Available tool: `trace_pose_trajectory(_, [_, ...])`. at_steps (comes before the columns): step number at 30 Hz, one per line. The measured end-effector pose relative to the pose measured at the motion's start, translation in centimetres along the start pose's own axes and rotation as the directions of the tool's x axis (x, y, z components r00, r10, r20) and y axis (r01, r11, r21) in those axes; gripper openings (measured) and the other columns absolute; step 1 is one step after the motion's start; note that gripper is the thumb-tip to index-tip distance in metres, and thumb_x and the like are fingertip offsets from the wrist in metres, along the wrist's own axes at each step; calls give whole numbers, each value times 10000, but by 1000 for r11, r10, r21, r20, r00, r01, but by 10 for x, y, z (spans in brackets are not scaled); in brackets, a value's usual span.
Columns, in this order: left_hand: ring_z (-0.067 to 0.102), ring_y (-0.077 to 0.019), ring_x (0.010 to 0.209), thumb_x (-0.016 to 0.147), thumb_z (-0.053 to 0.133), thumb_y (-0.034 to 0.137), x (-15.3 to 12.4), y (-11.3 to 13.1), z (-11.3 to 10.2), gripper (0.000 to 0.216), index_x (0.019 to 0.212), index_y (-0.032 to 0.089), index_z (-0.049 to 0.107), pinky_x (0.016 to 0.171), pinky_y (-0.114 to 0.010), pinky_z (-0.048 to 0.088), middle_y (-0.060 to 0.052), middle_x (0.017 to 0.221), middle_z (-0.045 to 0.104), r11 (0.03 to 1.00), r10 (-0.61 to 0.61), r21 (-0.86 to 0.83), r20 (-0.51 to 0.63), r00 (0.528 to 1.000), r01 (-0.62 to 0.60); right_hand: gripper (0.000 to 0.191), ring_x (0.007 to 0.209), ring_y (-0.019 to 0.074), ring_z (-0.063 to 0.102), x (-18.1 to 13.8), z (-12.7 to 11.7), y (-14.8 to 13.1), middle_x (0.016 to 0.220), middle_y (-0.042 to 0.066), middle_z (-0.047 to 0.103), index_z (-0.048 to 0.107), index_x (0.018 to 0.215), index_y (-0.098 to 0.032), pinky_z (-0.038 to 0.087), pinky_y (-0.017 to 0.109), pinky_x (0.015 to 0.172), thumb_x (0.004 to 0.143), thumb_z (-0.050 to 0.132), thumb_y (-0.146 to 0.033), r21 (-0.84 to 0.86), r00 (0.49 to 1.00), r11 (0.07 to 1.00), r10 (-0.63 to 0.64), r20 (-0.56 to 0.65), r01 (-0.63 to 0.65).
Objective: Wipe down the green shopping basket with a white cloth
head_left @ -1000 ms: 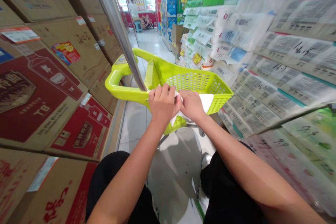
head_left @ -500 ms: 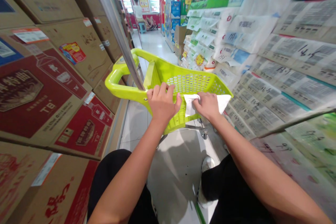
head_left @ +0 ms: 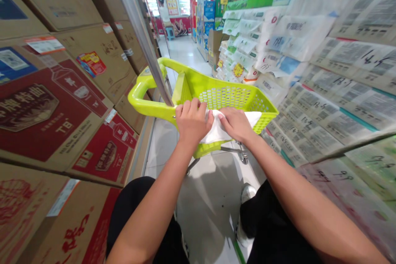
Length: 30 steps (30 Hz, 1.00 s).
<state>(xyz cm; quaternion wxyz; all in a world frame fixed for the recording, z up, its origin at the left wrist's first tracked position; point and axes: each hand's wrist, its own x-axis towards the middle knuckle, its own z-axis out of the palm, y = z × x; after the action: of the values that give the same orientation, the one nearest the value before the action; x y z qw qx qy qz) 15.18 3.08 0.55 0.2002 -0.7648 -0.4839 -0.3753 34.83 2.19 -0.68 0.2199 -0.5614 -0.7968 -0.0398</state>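
A lime-green plastic shopping cart (head_left: 173, 64) with a perforated basket stands side-on before me. My left hand (head_left: 192, 120) is closed over its near rim, close to the metal post, thumb pointing right. Just to the right, my right hand (head_left: 235, 123) presses a white cloth (head_left: 216, 132) against the same rim, fingers bent over the edge. Whether it is fabric or paper I cannot tell. The cloth hangs down the basket's near side and reaches the left thumb. Both sets of fingertips are partly hidden behind the rim.
Stacked cardboard cartons (head_left: 40, 107) line the left side. On the right rise piles of plastic-wrapped packs (head_left: 328, 86) with handwritten prices. A slanting metal post (head_left: 145, 29) stands by the cart's handle. Far down the aisle, a person (head_left: 163, 12) is near a blue stool (head_left: 170, 32).
My right hand has slid left along the rim with the cloth, closer to my left hand. The left hand keeps its place on the cart.
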Motion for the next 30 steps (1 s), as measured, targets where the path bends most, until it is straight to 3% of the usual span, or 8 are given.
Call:
trace_pose_trajectory(5, [564,-323,1003,957,519,359,-2,-5,-2,233,955,244,722,926,-517,315,-120,1057,703,999,-42,-17,-3,999,41,535,1042,260,681,-11,-1,41,1059,118,778,726,960,-201,369,350,831,1099,261,-424,-80,987,985,154,34,-151])
trace_pose_trajectory(8, [567,-316,993,958,525,365,-2,-3,-2,226,943,247,716,918,-516,312,-108,1060,707,999,-44,-4,-34,998,44,524,1076,266,697,-15,-2,45,1134,115,784,764,1080,-204,387,351,853,1093,293,-435,-82,988,985,153,28,-150])
trace_pose_trajectory(14, [576,-309,973,957,533,422,-3,6,-1,248,980,244,705,904,-499,320,-101,1032,706,999,-28,24,-74,997,30,563,1017,286,730,-10,-4,1,1057,97,808,546,1528,-215,442,370,896,1073,362,-490,-25,988,988,153,-14,-153])
trace_pose_trajectory(18, [583,-314,996,952,541,410,-4,8,-1,248,1030,241,705,920,-497,323,-105,1054,712,1000,16,18,-41,999,-15,478,1276,290,626,0,-6,-27,1348,102,721,660,1393,-223,411,397,1038,1057,408,-452,7,995,999,-39,-90,40])
trace_pose_trajectory(21, [587,-316,998,956,535,391,-5,7,-2,239,1025,235,702,921,-495,327,-107,1044,713,999,36,18,-29,999,-35,436,1432,308,487,5,-8,-26,1531,84,590,758,1189,-231,359,416,1111,1044,432,-480,-29,985,994,-109,-132,106])
trace_pose_trajectory(24, [589,-313,979,966,530,391,-5,5,-2,238,996,227,699,918,-492,332,-108,1004,710,999,43,26,-33,999,-42,573,1127,287,677,6,-10,-15,1203,115,766,772,1104,-232,435,357,896,1054,347,-612,-76,1000,997,1,18,0])
trace_pose_trajectory(26, [588,-312,971,963,537,382,-5,3,-2,228,987,225,700,917,-490,334,-110,988,708,999,43,23,-33,999,-42,681,910,277,713,4,-12,-10,940,109,789,770,1067,-228,397,326,743,1044,268,-688,-145,990,986,95,100,-80])
trace_pose_trajectory(30, [584,-309,965,958,537,365,-5,1,0,210,949,226,694,913,-487,335,-105,970,705,999,40,20,-42,998,-39,733,854,277,716,-6,-14,4,898,110,784,772,1071,-232,327,311,666,1035,216,-708,-246,980,960,164,111,-133])
